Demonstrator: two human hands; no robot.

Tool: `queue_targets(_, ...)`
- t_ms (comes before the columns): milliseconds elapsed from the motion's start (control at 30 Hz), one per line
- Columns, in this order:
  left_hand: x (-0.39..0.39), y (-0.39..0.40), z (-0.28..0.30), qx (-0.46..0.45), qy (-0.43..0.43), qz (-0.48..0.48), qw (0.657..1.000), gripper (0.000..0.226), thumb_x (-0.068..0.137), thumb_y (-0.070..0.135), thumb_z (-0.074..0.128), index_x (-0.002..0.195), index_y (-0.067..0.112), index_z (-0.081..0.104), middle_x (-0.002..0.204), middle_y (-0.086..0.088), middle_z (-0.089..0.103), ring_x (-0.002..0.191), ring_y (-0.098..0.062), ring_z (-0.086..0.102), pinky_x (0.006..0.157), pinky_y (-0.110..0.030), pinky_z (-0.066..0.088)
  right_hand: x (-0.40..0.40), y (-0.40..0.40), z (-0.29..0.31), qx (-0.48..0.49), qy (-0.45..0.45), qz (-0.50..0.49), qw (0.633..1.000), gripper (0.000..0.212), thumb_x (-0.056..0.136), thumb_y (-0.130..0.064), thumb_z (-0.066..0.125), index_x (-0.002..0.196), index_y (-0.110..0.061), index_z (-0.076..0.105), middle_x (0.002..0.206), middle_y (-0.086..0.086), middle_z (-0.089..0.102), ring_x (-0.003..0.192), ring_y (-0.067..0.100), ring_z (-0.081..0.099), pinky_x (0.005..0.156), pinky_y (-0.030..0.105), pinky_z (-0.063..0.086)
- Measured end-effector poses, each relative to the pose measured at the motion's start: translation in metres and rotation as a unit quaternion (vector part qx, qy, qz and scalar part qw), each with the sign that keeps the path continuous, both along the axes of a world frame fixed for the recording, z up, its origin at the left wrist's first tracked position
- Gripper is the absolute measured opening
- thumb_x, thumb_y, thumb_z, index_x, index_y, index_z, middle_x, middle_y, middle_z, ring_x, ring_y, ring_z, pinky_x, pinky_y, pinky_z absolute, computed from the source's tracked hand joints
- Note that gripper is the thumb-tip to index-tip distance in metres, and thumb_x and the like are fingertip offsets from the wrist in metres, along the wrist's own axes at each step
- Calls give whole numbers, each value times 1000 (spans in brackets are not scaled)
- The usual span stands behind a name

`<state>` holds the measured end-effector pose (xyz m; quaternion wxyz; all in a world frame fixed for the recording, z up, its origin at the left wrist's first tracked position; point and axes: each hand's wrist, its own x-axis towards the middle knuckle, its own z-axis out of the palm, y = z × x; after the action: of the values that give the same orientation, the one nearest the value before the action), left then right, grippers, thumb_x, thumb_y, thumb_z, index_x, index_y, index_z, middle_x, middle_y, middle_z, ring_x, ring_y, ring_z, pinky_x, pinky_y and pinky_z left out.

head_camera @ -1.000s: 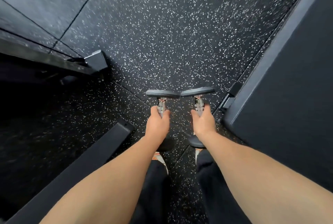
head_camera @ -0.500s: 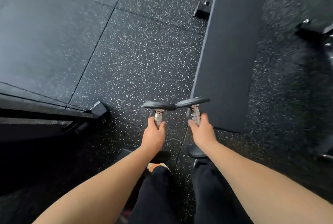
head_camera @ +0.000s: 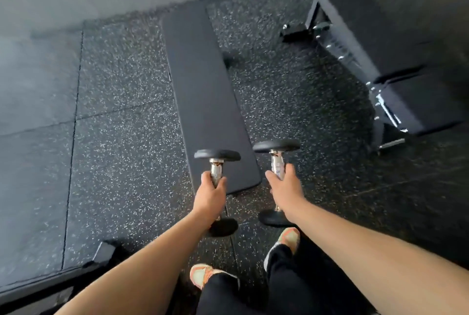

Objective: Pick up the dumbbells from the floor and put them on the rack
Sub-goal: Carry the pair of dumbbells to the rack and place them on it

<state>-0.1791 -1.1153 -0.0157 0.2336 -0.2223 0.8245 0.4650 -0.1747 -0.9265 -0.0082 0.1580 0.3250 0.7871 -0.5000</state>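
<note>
Black speckled rubber floor (head_camera: 121,157) below. Left hand (head_camera: 212,194) has its fingers wrapped round the metal handle of the left dumbbell (head_camera: 216,170); right hand (head_camera: 285,187) likewise grips the right dumbbell (head_camera: 276,160). Both dumbbells are held off the floor, over the near end of a flat padded bench (head_camera: 203,86).

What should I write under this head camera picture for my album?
Each hand, left and right, carries a dumbbell (left dumbbell, right dumbbell) past a flat bench.
</note>
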Motion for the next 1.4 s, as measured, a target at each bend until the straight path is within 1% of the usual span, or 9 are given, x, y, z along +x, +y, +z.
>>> queue_targets(233,-46,179,23,4,13,-113,994,23,92,44,50,109,29,45,84,-4,67,68,-25,65,67,-47,57,-2,167,24,17,22,-99,995,26,96,-35,56,104,-17,39,79,2,56,61,19,54,48,31,35)
queue_targets(367,-62,270,35,33,9,-176,984,29,93,46,50,114,30,40,91,-6,67,71,-25,66,69,-46,58,8,243,32,22,34,-151,988,28,97,-34,58,108,-17,39,77,-3,51,62,13,51,50,32,37)
queue_targets(500,-75,376,44,52,6,-265,963,28,94,47,49,114,30,39,91,-8,67,70,-26,67,65,-42,57,30,329,33,18,29,-250,968,43,96,-35,59,124,-7,44,88,5,60,71,25,60,66,42,48)
queue_targets(567,-84,425,49,46,12,-311,949,24,94,47,49,109,31,40,91,-10,67,75,-29,67,70,-45,57,39,367,31,8,29,-307,951,51,95,-35,59,133,-6,41,98,11,59,78,28,58,77,47,51)
queue_targets(833,-123,611,48,92,-30,-462,882,35,95,40,52,122,20,44,93,-11,64,72,-27,60,67,-43,53,52,509,27,-4,37,-508,861,42,94,-33,61,127,-12,45,96,9,61,82,31,61,81,54,54)
queue_targets(967,-133,701,50,94,-46,-522,846,34,96,41,50,122,20,43,100,-13,65,81,-31,64,76,-47,56,52,573,35,4,37,-585,810,38,93,-33,63,121,-14,46,94,9,62,81,31,62,80,57,55)
queue_targets(1100,-134,788,56,94,-60,-569,815,31,96,40,50,118,19,45,91,-10,65,71,-22,61,60,-39,54,58,631,46,-11,62,-641,765,35,93,-30,63,122,-16,49,95,6,62,80,28,60,83,54,54)
queue_targets(1267,-117,897,56,88,-56,-624,774,23,95,39,52,110,22,48,89,-7,64,70,-20,61,63,-40,56,74,709,43,-34,72,-694,716,30,95,-25,62,121,-15,50,92,8,62,71,24,59,67,42,52)
queue_targets(1400,-90,990,52,84,-55,-663,742,20,97,38,50,109,23,48,92,-9,64,73,-22,61,57,-34,51,98,785,35,-46,93,-720,686,31,96,-23,61,122,-13,48,102,12,62,89,30,61,85,55,52)
